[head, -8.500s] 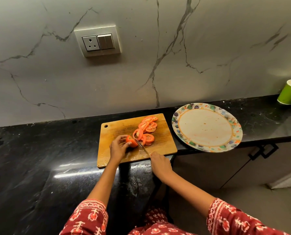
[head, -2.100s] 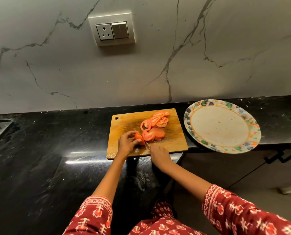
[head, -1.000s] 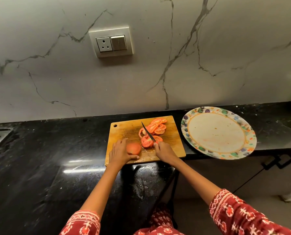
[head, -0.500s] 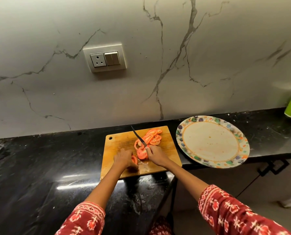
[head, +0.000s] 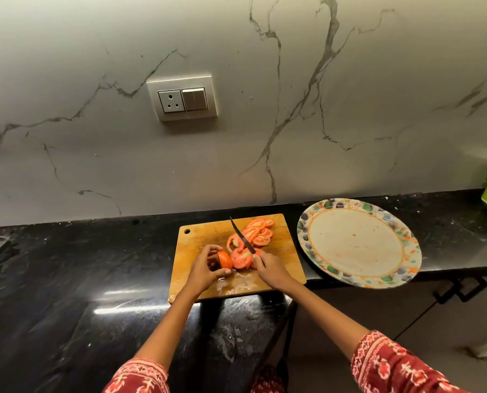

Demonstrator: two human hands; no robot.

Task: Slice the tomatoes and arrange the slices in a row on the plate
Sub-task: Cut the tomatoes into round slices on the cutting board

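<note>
At the front edge of a black tabletop point(head: 66, 279), a wooden cutting board point(head: 202, 236) carries tomato slices point(head: 258, 232). The left hand point(head: 204, 269) grips a tomato end piece point(head: 224, 259). The right hand point(head: 269, 268) grasps a knife point(head: 241, 236), blade raised over the slices. A floral-rimmed plate point(head: 358, 242) sits just right of the board.

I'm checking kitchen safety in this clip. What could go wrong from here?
1. The left hand grips only a small tomato end piece, so its fingers may sit close to the knife on the next cut.
2. The plate overhangs the black counter edge; a nudge while loading slices could tip it off.
3. The cutting board looks wet near the hands, so the piece may slip.
</note>
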